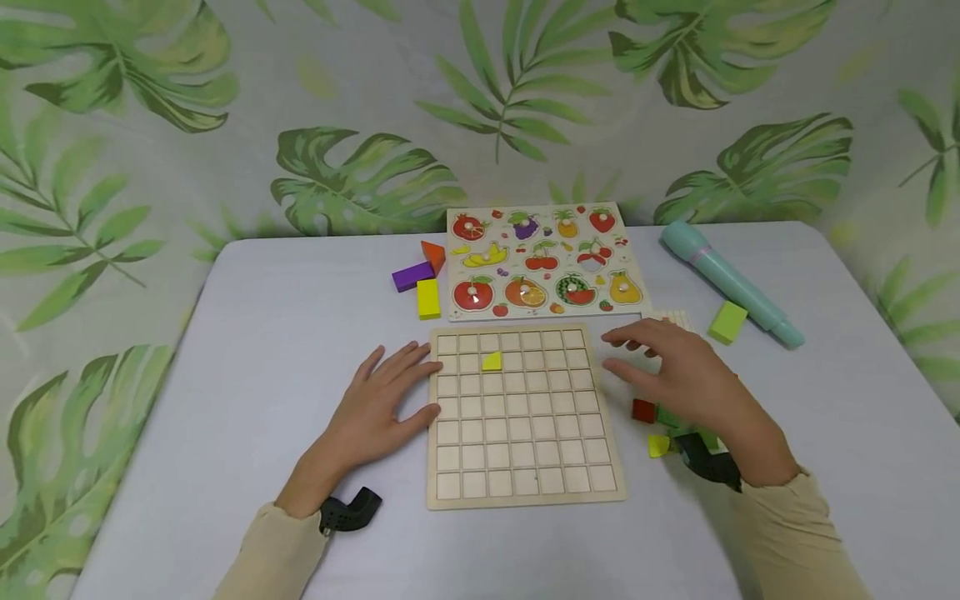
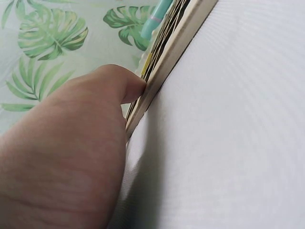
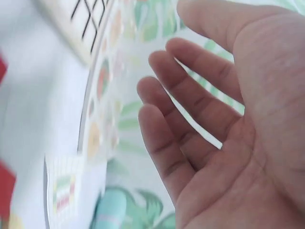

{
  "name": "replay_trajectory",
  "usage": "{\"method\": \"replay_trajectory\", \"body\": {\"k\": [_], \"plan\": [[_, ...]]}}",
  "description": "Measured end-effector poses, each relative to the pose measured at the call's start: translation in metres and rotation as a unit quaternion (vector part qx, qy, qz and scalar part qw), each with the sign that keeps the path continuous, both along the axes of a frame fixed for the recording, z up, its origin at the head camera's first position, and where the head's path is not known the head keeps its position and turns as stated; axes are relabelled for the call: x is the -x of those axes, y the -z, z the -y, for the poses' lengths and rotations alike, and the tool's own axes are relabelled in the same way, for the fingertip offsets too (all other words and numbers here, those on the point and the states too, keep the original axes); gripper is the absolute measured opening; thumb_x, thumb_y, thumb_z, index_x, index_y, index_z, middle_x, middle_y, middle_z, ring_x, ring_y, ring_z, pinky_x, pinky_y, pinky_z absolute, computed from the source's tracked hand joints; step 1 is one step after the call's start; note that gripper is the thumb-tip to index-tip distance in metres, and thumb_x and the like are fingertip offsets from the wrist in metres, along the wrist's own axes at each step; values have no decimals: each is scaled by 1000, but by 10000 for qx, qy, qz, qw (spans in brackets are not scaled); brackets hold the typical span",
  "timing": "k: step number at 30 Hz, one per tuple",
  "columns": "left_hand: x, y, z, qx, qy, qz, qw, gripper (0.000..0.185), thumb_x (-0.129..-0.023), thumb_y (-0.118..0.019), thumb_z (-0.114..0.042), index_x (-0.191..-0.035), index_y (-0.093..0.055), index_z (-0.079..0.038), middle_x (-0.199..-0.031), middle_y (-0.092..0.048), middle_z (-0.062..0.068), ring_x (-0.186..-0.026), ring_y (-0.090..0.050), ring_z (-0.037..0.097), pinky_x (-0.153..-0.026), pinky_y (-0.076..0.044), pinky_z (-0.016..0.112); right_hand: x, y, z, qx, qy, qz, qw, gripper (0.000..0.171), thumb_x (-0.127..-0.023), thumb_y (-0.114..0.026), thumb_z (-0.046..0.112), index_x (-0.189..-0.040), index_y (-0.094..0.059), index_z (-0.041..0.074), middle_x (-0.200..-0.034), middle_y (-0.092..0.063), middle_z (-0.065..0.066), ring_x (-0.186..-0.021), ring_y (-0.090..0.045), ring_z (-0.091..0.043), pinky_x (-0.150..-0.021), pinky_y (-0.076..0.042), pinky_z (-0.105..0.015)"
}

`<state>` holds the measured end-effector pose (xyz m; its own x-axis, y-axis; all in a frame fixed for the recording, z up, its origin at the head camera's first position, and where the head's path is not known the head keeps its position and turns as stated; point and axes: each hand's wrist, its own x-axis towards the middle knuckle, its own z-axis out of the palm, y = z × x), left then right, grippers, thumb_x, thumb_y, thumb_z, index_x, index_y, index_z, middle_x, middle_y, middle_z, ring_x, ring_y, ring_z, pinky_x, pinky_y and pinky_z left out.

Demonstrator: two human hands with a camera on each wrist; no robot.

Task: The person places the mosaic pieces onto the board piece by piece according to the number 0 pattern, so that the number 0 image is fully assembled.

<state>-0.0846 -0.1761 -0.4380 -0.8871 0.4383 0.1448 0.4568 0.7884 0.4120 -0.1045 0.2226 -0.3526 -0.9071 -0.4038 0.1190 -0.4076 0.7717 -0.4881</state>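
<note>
A pale wooden grid board [image 1: 521, 412] lies flat in front of me with one yellow triangle piece [image 1: 492, 361] in its second row. My left hand [image 1: 386, 396] rests flat on the table, fingers straight, touching the board's left edge [image 2: 157, 71]. My right hand [image 1: 678, 375] hovers open, palm down, just right of the board, holding nothing; its fingers [image 3: 186, 109] are spread and relaxed. Under and beside it lie a red block [image 1: 642, 410], a yellow piece [image 1: 658, 446] and green pieces [image 1: 667, 419].
A fruit peg puzzle [image 1: 542, 262] lies behind the board. Purple [image 1: 412, 276], orange [image 1: 432, 256] and yellow [image 1: 428, 298] blocks sit to its left. A teal cylinder [image 1: 731, 282] and a lime block [image 1: 727, 322] lie at the right. A small grid card [image 1: 670, 319] peeks out beyond my right hand.
</note>
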Motion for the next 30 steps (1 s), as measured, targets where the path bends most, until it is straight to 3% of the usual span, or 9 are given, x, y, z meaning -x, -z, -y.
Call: {"method": "replay_trajectory", "body": {"k": [4,10,18,25,30], "plan": [[1,0,-1,20,0,26,10000,58,-96,-66,-46,-147,-57,-20,-163,-43,5,-154,-34,26,-129,-12,55,1,2,-23,-96,0,-165,9998,35,-90,-81,17,-123,-71,13,-113,-72,-1,-99,-67,-19,-82,-60,-42],[0,-1,-2,9,15,61,10000,58,-96,-66,-47,-147,-58,-20,-163,-43,5,-154,-34,26,-129,-11,54,5,6,-56,-93,-32,-141,9999,38,-86,-84,13,-122,-71,11,-113,-74,-1,-93,-66,-16,-78,-56,-21],[0,0,-2,60,-12,84,9999,59,-95,-67,-47,-147,-57,-20,-164,-42,5,-155,-33,26,-129,-10,54,12,16,-91,-199,300,817,9960,40,-91,-80,26,-127,-70,11,-120,-73,-6,-102,-64,-23,-80,-54,-15],[0,1,-1,29,-3,68,10000,58,-95,-67,-45,-146,-58,-20,-163,-43,6,-154,-33,27,-129,-10,55,13,25,-112,-272,455,1621,9854,41,-91,-81,31,-126,-71,12,-109,-70,-2,-94,-59,-8,-78,-54,-15],[1,2,-1,31,12,24,10000,57,-96,-67,-45,-146,-58,-19,-163,-43,6,-154,-33,27,-129,-11,55,12,27,-120,-340,447,1840,9813,40,-89,-82,30,-124,-73,13,-102,-67,1,-90,-57,-6,-77,-53,-16]]}}
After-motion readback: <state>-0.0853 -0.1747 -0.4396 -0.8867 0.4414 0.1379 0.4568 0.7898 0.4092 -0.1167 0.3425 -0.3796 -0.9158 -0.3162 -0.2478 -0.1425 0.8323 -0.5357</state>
